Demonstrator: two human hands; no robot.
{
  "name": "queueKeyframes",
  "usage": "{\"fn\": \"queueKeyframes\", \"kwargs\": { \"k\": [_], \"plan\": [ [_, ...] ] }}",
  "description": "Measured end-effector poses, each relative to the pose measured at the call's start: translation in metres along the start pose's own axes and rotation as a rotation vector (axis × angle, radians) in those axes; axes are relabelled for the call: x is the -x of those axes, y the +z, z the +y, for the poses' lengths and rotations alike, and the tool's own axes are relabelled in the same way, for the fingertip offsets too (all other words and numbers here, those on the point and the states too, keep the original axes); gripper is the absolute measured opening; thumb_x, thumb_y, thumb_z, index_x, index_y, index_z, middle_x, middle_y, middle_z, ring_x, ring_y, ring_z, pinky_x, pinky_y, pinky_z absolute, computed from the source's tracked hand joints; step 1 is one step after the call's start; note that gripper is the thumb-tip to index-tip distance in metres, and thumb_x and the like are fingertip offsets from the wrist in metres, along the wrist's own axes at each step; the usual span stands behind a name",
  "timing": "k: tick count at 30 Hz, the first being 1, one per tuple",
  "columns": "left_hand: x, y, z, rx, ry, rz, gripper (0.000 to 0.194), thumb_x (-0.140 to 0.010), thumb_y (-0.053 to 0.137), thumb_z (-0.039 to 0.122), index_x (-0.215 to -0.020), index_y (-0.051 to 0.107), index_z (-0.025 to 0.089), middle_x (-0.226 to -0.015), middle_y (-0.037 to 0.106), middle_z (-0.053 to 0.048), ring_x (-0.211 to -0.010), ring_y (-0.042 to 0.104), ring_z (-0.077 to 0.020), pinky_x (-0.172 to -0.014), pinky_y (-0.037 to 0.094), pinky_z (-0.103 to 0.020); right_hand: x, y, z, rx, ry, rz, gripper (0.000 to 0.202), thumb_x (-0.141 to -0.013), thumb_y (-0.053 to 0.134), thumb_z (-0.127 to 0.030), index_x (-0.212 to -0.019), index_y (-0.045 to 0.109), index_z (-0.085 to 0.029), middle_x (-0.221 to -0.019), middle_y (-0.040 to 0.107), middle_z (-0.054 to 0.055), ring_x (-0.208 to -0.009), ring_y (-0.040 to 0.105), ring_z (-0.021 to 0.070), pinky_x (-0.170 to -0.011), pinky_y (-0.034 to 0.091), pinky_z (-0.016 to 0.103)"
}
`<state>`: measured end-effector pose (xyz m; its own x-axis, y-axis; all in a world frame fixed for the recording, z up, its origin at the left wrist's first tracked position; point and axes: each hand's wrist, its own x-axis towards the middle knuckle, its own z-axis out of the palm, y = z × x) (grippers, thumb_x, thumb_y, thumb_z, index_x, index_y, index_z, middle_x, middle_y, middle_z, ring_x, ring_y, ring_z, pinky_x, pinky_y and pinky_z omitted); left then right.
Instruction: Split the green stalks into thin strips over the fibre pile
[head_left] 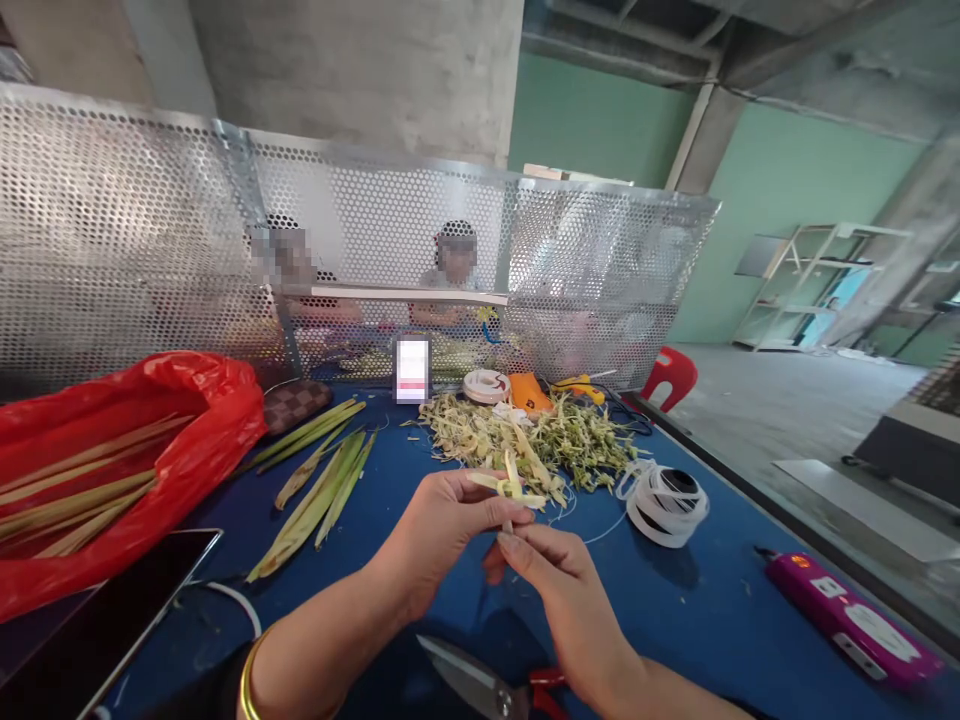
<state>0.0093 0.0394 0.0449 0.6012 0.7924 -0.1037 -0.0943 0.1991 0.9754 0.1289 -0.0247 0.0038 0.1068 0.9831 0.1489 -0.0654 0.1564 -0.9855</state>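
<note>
2 hands (448,512) w/ leaf (511,488), tool (847,622) nr tbl edge (750,493)

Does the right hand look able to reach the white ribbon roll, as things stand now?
Probably yes: the white ribbon roll lies a little beyond the right hand, with only tabletop and a thin thread between, though its fingers seem busy with the folded leaf strips.

A workshop; bare concrete wall (360,80); perforated metal partition (375,205).
</note>
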Motion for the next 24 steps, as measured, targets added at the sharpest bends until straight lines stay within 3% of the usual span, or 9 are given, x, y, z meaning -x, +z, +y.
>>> {"fn": "queueKeyframes", "kwargs": {
  "k": [3, 5, 11, 15, 20, 24],
  "plan": [
    [0.0, -0.001, 0.002, -0.01, 0.008, 0.1, 0.02, -0.067, 0.073, 0.029, -0.081, 0.07, 0.015, -0.071, 0.072, -0.003, -0.06, 0.061, -0.0134, -0.056, 0.044, -0.023, 0.004, 0.002, 0.0, 0.086, -0.043, -0.043, 0.032, -0.082, 0.057, -0.04, -0.062, 0.068, -0.017, -0.062, 0.061, 0.002, -0.064, 0.055, 0.0164, -0.063, 0.042, 0.026],
    [0.0, -0.001, 0.002, -0.057, 0.028, 0.104, 0.017, -0.068, 0.072, 0.028, -0.081, 0.071, 0.016, -0.071, 0.072, -0.004, -0.069, 0.063, -0.0149, -0.062, 0.045, -0.023, 0.006, 0.003, -0.001, 0.122, -0.056, -0.058, 0.032, -0.083, 0.056, -0.039, -0.062, 0.067, -0.017, -0.063, 0.06, 0.002, -0.065, 0.056, 0.0159, -0.063, 0.042, 0.025],
    [-0.004, -0.007, 0.003, -0.067, 0.037, 0.149, 0.017, -0.067, 0.072, 0.028, -0.08, 0.069, 0.017, -0.069, 0.073, -0.002, -0.068, 0.065, -0.0153, -0.065, 0.047, -0.024, 0.0, -0.005, -0.006, 0.287, -0.104, -0.077, 0.034, -0.088, 0.049, -0.041, -0.067, 0.061, -0.017, -0.066, 0.059, 0.002, -0.067, 0.056, 0.0155, -0.064, 0.043, 0.024],
    [-0.005, -0.013, 0.009, -0.091, 0.014, 0.077, 0.023, -0.063, 0.076, 0.028, -0.082, 0.07, 0.017, -0.068, 0.072, -0.002, -0.069, 0.065, -0.0145, -0.07, 0.048, -0.025, -0.01, -0.016, -0.013, 0.254, -0.1, 0.056, 0.029, -0.087, 0.05, -0.046, -0.079, 0.058, -0.019, -0.073, 0.058, 0.002, -0.068, 0.056, 0.0153, -0.065, 0.046, 0.025],
    [-0.006, -0.014, 0.01, -0.121, -0.012, 0.002, 0.033, -0.073, 0.064, 0.048, -0.077, 0.07, 0.015, -0.065, 0.069, -0.003, -0.061, 0.06, -0.014, -0.065, 0.046, -0.026, -0.012, -0.019, -0.015, 0.351, -0.103, -0.014, 0.027, -0.088, 0.05, -0.039, -0.071, 0.057, -0.019, -0.064, 0.058, 0.0, -0.063, 0.055, 0.0146, -0.06, 0.042, 0.024],
    [-0.005, -0.012, 0.006, -0.188, -0.02, 0.001, 0.024, -0.066, 0.072, 0.038, -0.075, 0.069, 0.016, -0.058, 0.063, 0.0, -0.058, 0.056, -0.0121, -0.063, 0.044, -0.024, -0.01, -0.019, -0.015, 0.339, -0.127, -0.057, 0.028, -0.091, 0.046, -0.034, -0.072, 0.06, -0.018, -0.066, 0.058, 0.0, -0.064, 0.055, 0.0141, -0.063, 0.042, 0.024]
  ]
}}
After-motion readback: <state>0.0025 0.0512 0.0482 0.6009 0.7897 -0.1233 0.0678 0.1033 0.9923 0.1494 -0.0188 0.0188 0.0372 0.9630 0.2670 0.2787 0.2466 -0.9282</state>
